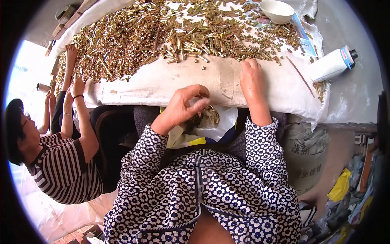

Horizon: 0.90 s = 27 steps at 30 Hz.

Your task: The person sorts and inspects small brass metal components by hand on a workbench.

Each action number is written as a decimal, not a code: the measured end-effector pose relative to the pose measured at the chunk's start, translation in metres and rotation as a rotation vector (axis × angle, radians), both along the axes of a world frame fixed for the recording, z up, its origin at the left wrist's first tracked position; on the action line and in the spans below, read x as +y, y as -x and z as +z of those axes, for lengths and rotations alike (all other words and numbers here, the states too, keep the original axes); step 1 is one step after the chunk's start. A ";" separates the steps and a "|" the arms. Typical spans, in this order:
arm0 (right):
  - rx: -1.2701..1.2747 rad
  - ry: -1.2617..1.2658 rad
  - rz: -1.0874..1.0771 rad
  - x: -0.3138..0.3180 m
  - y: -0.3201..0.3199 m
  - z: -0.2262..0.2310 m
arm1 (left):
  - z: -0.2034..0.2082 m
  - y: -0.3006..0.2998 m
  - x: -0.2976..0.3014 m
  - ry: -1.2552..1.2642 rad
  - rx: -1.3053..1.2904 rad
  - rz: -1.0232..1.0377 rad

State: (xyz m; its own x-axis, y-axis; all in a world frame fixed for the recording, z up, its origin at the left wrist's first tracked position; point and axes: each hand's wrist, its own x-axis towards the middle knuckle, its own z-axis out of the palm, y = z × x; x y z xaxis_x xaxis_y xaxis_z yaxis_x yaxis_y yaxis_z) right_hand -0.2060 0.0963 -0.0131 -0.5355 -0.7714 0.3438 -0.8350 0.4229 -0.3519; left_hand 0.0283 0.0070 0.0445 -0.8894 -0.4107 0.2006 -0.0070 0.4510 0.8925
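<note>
Cloth [162, 75] underlies the brass pile [122, 42] — right hand [252, 78] at its near edge, left hand [182, 103] short of it, both grips unclear — where light fingertips seem best.

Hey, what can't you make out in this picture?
All in the head view:
Whether the left hand holds anything: curled and blurred, it hides its own grip.
Whether the right hand pinches anything: its back covers the spot.
Full contents of the plastic bag: the left hand partly covers them.
Far side of the brass-coloured pieces: cut off by the top edge.
</note>
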 end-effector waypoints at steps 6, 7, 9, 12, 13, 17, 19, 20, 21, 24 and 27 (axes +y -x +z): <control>0.006 0.003 -0.047 -0.003 -0.003 0.006 | -0.013 0.041 -0.049 0.399 0.033 0.274; 0.098 -0.002 -0.037 -0.001 -0.003 0.006 | -0.016 0.051 -0.057 0.535 0.016 0.294; 0.114 0.010 -0.027 0.002 -0.005 0.012 | -0.024 0.065 -0.072 0.664 -0.096 0.257; 0.102 0.026 -0.043 0.003 -0.006 0.009 | -0.028 0.076 -0.077 0.832 -0.222 0.199; 0.080 0.030 -0.066 0.003 -0.006 0.007 | -0.029 0.078 -0.078 0.873 -0.231 0.185; -0.013 0.109 -0.004 0.004 -0.017 0.004 | -0.033 0.066 -0.069 0.573 -0.012 0.365; -0.429 0.341 0.213 0.003 -0.027 0.001 | -0.034 0.056 -0.061 0.367 0.090 0.358; -0.434 0.340 0.214 0.002 -0.034 0.002 | -0.026 0.050 -0.052 -0.048 0.112 0.353; -0.666 0.342 0.276 0.002 -0.042 0.005 | -0.022 0.044 -0.045 -0.463 0.133 0.340; -0.896 0.335 0.395 -0.001 -0.059 0.016 | -0.025 0.026 -0.034 -0.663 0.142 0.307; -0.936 0.330 0.437 -0.003 -0.067 0.016 | -0.028 0.019 -0.023 -0.805 0.152 0.317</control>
